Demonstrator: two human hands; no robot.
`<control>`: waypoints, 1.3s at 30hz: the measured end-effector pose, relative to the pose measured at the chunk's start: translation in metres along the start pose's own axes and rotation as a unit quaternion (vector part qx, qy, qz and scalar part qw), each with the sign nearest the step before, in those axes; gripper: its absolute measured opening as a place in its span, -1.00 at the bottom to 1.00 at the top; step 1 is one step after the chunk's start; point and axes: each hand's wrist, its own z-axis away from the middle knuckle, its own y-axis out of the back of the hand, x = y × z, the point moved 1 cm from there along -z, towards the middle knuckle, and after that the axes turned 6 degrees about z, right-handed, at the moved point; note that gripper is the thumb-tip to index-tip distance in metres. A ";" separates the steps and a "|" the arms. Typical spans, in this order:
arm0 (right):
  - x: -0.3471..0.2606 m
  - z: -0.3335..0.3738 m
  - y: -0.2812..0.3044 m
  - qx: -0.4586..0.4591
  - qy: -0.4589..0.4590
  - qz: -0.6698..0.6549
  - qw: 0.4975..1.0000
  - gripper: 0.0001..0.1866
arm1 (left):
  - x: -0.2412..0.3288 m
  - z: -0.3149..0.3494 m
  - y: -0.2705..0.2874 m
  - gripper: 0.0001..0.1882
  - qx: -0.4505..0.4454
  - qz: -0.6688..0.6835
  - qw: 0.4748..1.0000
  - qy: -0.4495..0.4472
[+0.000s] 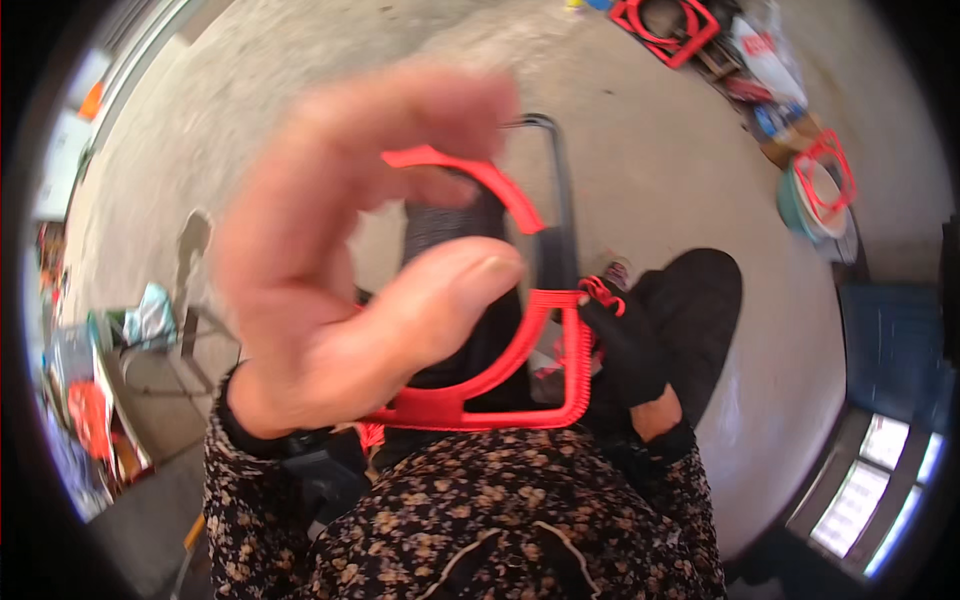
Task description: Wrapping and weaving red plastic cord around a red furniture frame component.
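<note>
A square frame with a round opening (pixel 580 370) lies over my lap, partly wound with red cord; its upper right bar is still bare black. At its right side my right hand (pixel 632 345), in a black glove, is closed at the frame's edge, with loops of red cord (pixel 603 297) at its fingers. My left hand (pixel 330 260), bare and blurred, is raised in front of the frame. Its fingers curve in a C with thumb and fingertips apart, and I see nothing between them. The hand hides much of the frame's left side.
At the far right, another red frame (pixel 826 175) rests on a pale green bucket (pixel 797 205). More red frames (pixel 668 25) and bags lie at the top right. On the left stand a metal-framed chair (pixel 165 365) and a box with red things (pixel 92 420).
</note>
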 end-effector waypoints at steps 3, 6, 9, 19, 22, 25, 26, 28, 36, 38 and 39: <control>-0.003 0.003 0.008 0.000 0.018 -0.092 0.996 -0.58 | -0.058 0.010 -0.067 -0.64 -0.070 0.134 0.986 0.073; 0.023 0.011 0.029 0.123 0.135 0.059 0.981 -0.60 | -0.122 0.031 -0.117 -0.64 -0.208 0.055 0.973 0.088; 0.039 0.045 0.078 0.267 0.234 0.411 0.840 -0.61 | -0.164 0.055 -0.151 -0.68 -0.220 0.096 0.963 0.119; 0.277 0.250 0.111 0.394 -0.143 -0.168 0.893 -0.79 | -0.135 0.074 -0.148 -0.78 -0.288 0.057 0.935 0.198; 0.329 0.255 0.074 0.308 -0.226 -0.243 0.891 -0.71 | -0.128 0.077 -0.144 -0.79 -0.300 0.037 0.928 0.219; 0.382 0.223 0.041 0.372 -0.296 -0.147 0.867 -0.67 | -0.134 0.076 -0.140 -0.80 -0.310 0.052 0.920 0.232; 0.449 0.225 0.039 0.404 -0.263 0.042 0.875 -0.67 | -0.137 0.077 -0.146 -0.80 -0.316 0.060 0.918 0.233; 0.412 0.181 0.038 0.364 -0.326 0.164 0.857 -0.67 | -0.147 0.080 -0.132 -0.82 -0.300 0.016 0.917 0.261; 0.366 0.070 0.087 0.145 -0.483 0.240 0.830 -0.45 | -0.156 0.083 -0.147 -0.90 -0.309 -0.036 0.913 0.263; 0.367 0.087 0.092 0.115 -0.483 0.235 0.836 -0.44 | -0.159 0.083 -0.153 -0.92 -0.310 -0.039 0.915 0.254; 0.366 0.091 0.095 0.099 -0.483 0.232 0.838 -0.43 | -0.158 0.081 -0.156 -0.92 -0.304 -0.040 0.915 0.261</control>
